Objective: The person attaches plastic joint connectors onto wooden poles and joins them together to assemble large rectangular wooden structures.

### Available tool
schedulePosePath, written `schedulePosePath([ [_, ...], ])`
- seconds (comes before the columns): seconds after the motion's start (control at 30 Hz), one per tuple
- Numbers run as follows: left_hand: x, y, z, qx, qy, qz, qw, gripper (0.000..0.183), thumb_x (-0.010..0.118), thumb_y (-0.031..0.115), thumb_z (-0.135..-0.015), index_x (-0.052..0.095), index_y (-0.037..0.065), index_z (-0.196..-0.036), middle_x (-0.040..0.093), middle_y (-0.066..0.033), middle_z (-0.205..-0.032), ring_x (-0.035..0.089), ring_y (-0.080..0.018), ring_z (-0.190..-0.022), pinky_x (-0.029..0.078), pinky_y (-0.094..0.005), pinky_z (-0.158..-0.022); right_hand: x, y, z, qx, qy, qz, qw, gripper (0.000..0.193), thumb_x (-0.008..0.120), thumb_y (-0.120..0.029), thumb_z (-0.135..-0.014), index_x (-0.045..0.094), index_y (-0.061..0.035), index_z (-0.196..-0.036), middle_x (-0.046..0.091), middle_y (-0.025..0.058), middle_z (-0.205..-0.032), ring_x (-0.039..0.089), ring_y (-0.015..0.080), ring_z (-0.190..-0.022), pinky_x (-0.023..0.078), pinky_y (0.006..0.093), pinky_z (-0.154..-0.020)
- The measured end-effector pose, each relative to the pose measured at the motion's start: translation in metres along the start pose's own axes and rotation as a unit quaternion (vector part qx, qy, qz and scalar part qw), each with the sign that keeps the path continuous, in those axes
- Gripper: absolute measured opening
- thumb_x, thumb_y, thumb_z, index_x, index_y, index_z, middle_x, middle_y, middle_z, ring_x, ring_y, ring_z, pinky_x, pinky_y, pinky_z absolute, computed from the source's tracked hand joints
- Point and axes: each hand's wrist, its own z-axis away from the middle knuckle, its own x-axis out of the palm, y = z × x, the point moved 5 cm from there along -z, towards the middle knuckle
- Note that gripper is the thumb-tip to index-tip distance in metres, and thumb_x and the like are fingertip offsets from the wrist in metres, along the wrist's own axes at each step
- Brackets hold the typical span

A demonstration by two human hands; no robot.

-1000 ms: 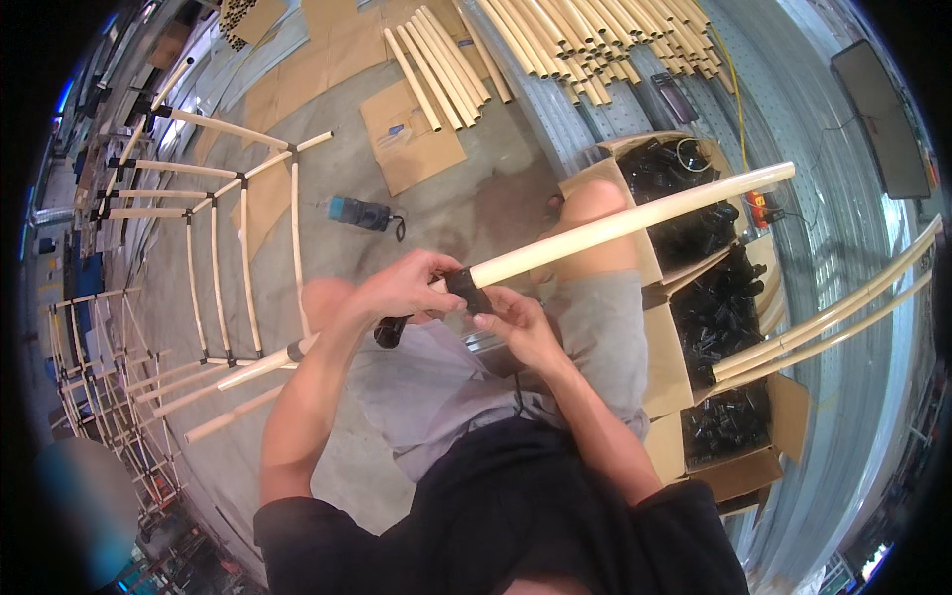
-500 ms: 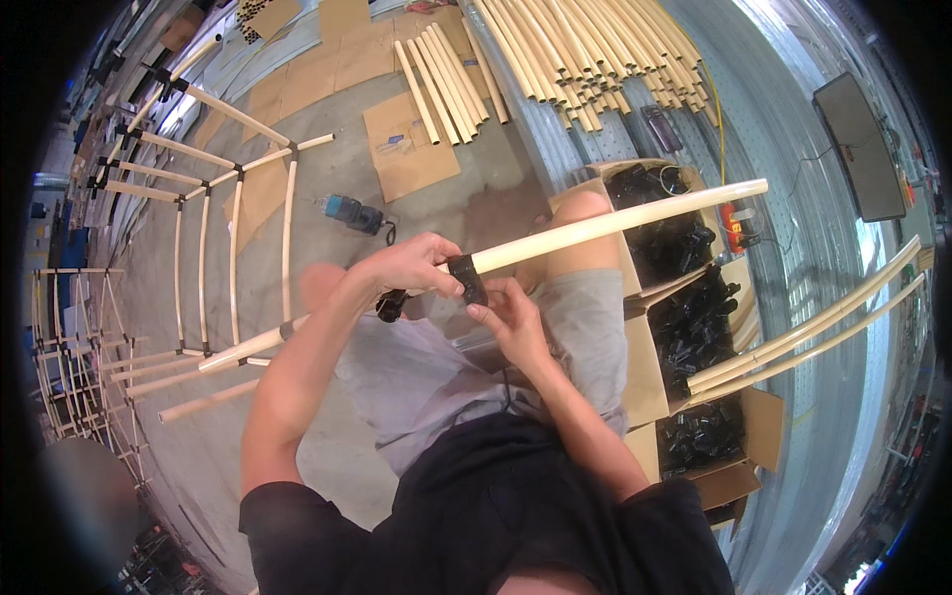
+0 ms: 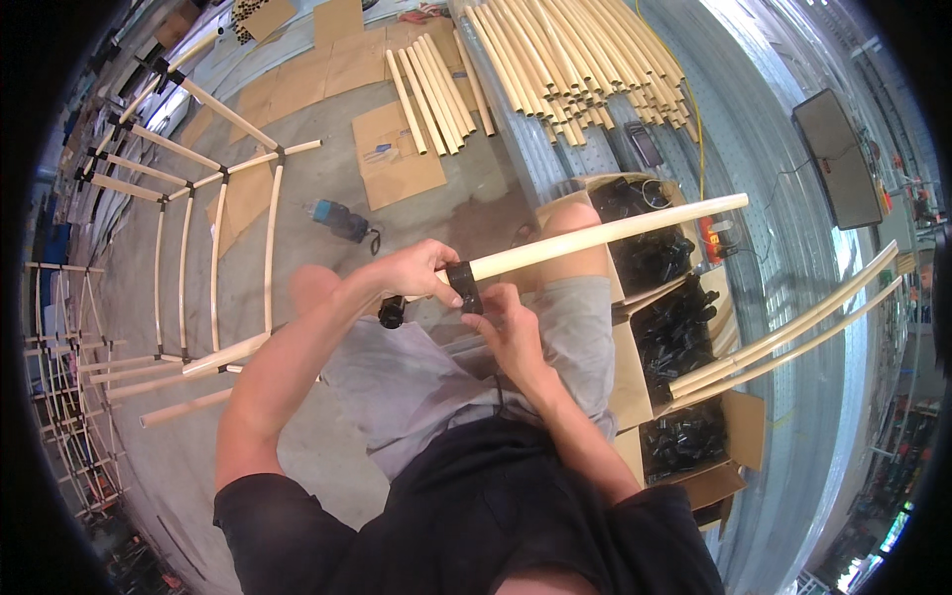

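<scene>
Just beside a dark fitting [image 3: 393, 313], grips cream pipe [image 3: 617, 230] with left hand [image 3: 409, 273]. Between both hands, has black joint [image 3: 463, 285] around pipe, pinched at lower right by right hand [image 3: 511, 325]. Angles pipe up rightward beyond.

Legible text: none. Candidate spots only.

1. Small blue-and-white, label-like patch [image 3: 380, 152], lying on the flat brown cardboard sheet [image 3: 407, 183] on the grey floor [image 3: 317, 446]. Too small to read; cannot tell whether it carries print.

2. Bright multicoloured patch [image 3: 895, 526] at the lower right rim. Blurred; sign or screen, cannot tell.

3. Small red-and-white object [image 3: 710, 238] beside the open brown cardboard box [image 3: 623, 273]. Any lettering unresolved at this size.
</scene>
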Motion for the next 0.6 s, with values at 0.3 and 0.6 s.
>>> schedulePosePath([
  [0.3,0.001,0.011,0.008,0.035,0.008,-0.009,0.999,0.036,0.078,0.007,-0.069,0.069,-0.003,-0.102,0.069,-0.0046,-0.086,0.062,-0.0135,-0.081,0.047,-0.0295,-0.072,0.006,-0.046,-0.007,-0.236,-0.027,0.289,0.927,0.017,0.06,-0.007,-0.088,0.058,-0.0012,-0.103,0.058,0.0132,-0.085,0.062,0.0308,-0.079,0.052,0.0416,-0.067],
  [0.6,-0.003,0.006,-0.008,0.084,0.004,-0.108,0.991,0.041,0.082,0.019,-0.064,0.071,-0.001,-0.098,0.072,-0.0091,-0.083,0.066,-0.0181,-0.077,0.051,-0.0335,-0.067,0.018,-0.04,-0.013,-0.202,-0.117,0.538,0.81,0.009,0.056,-0.012,-0.092,0.049,-0.0073,-0.089,0.061,0.0105,-0.081,0.066,0.027,-0.077,0.056,0.037,-0.065],
])
